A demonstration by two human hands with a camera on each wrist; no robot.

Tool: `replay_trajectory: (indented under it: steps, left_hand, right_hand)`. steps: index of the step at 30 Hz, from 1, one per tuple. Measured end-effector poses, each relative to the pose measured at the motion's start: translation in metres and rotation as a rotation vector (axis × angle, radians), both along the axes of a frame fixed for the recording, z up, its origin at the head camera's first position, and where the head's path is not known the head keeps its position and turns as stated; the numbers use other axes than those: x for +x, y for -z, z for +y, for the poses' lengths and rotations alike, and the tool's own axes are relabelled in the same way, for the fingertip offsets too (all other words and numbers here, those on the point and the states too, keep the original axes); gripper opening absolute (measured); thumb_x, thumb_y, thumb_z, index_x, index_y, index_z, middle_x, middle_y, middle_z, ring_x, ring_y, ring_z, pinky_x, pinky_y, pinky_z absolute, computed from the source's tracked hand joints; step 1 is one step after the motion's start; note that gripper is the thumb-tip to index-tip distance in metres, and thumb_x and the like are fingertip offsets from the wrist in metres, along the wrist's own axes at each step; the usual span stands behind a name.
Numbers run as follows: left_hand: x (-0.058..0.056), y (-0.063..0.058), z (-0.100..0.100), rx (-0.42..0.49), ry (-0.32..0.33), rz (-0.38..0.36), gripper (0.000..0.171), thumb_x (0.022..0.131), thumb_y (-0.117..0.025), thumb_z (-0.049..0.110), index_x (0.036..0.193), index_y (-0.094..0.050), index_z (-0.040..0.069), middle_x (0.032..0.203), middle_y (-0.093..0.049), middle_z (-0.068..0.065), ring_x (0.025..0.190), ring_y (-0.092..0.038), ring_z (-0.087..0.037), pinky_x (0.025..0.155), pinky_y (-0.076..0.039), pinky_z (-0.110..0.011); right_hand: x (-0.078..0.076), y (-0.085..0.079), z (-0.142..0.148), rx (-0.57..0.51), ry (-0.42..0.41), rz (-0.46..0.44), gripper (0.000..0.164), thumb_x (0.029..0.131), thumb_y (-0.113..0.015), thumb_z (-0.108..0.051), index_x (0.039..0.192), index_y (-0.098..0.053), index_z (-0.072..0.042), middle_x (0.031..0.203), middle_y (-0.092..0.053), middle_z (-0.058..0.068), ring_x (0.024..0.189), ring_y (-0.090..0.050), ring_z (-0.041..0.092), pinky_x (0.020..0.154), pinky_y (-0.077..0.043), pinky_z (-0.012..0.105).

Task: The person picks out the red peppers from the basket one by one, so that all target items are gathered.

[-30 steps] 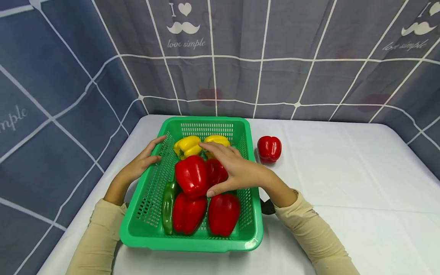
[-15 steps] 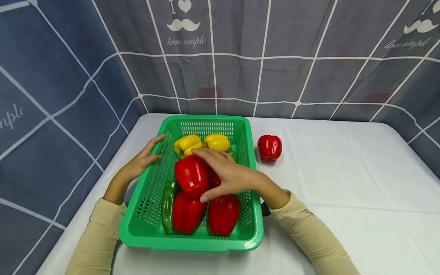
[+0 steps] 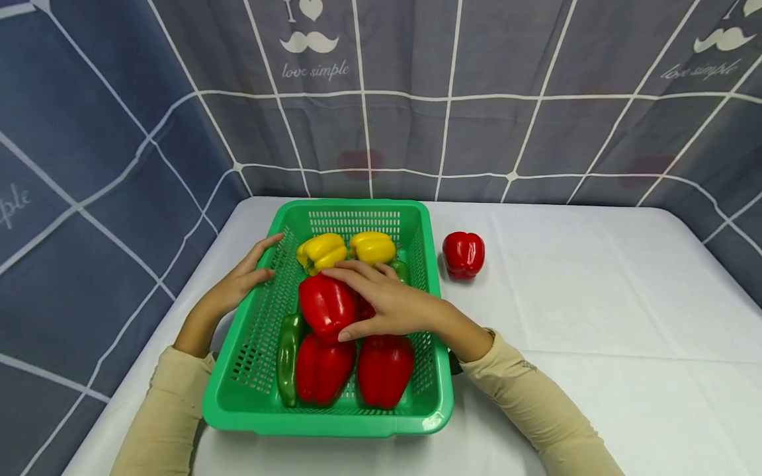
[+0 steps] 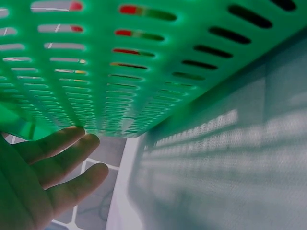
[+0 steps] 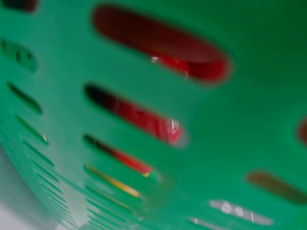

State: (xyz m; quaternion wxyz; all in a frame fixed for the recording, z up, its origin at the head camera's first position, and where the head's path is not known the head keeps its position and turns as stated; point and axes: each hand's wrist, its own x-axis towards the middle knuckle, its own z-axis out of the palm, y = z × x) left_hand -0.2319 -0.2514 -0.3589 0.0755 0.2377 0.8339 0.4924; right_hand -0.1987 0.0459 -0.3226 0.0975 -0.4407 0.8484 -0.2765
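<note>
A green slotted basket (image 3: 327,423) holds peppers on the white table. At its left rim my left hand (image 3: 238,281) has the thumb over the edge; in the left wrist view, fingers (image 4: 62,160) extend along the outer wall. My right hand (image 3: 387,301) reaches over the right rim and holds the topmost red bell pepper (image 3: 326,307), thumb at its lower side and fingers across its top. Below lie two red bell peppers, one on the left (image 3: 324,371) and one on the right (image 3: 385,373). Another red one is mostly hidden behind the right hand.
A long green pepper (image 3: 289,360) lies along the basket's left side. Two yellow bell peppers (image 3: 372,248) sit at the far end, near a partly hidden green pepper (image 3: 400,270). One red bell pepper (image 3: 463,255) stands outside on the right. Grey checked cloth walls (image 3: 411,132) surround the table.
My right hand has moved left and closed in around the top red bell pepper, uncovering the right yellow pepper. The left hand has stayed on the basket rim.
</note>
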Motion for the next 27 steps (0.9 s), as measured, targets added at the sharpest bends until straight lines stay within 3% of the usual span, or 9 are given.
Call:
replay_trajectory:
  steps: [3,5,10,14,27]
  left_hand:
    - [0.001,0.000,0.000,-0.009,-0.006,0.004,0.062,0.089,-0.033,0.002,0.146,-0.009,0.005,0.151,-0.004,-0.020,0.129,-0.017,-0.034,0.091,-0.032,-0.030]
    - [0.002,0.000,0.000,-0.002,-0.006,0.002,0.062,0.089,-0.033,0.002,0.146,-0.009,0.005,0.151,-0.004,-0.019,0.129,-0.018,-0.035,0.091,-0.031,-0.026]
    - [0.005,0.001,-0.001,0.019,0.002,0.015,0.061,0.090,-0.033,0.001,0.146,-0.010,0.005,0.150,-0.007,-0.021,0.119,-0.030,-0.019,0.085,-0.034,-0.012]
    - [0.005,0.001,-0.002,0.043,0.013,0.013,0.060,0.090,-0.032,0.000,0.146,-0.010,0.005,0.148,-0.009,-0.023,0.112,-0.036,-0.008,0.085,-0.036,-0.010]
    - [0.001,0.002,-0.001,0.040,0.022,0.020,0.060,0.090,-0.032,0.000,0.146,-0.010,0.004,0.148,-0.007,-0.023,0.112,-0.037,-0.007,0.085,-0.035,-0.009]
  right_hand:
    - [0.000,0.000,0.000,-0.018,-0.004,0.012,0.082,0.076,-0.068,-0.044,0.143,-0.025,-0.026,0.144,-0.029,0.001,0.129,-0.030,0.015,0.108,-0.014,0.048]
    - [0.000,0.000,0.000,-0.025,-0.004,0.018,0.082,0.076,-0.069,-0.044,0.143,-0.026,-0.026,0.143,-0.030,0.001,0.129,-0.031,0.015,0.108,-0.014,0.048]
    - [0.000,-0.003,0.001,-0.038,0.003,0.035,0.081,0.075,-0.069,-0.044,0.142,-0.029,-0.025,0.142,-0.031,0.000,0.129,-0.030,0.015,0.107,-0.014,0.048]
    - [-0.001,-0.008,0.006,-0.060,0.031,0.049,0.081,0.073,-0.071,-0.044,0.141,-0.031,-0.026,0.141,-0.032,0.000,0.130,-0.028,0.015,0.107,-0.016,0.049]
    - [-0.010,-0.016,0.044,-0.192,0.101,0.094,0.081,0.072,-0.074,-0.036,0.140,-0.034,-0.020,0.140,-0.035,0.001,0.129,-0.030,0.016,0.107,-0.015,0.052]
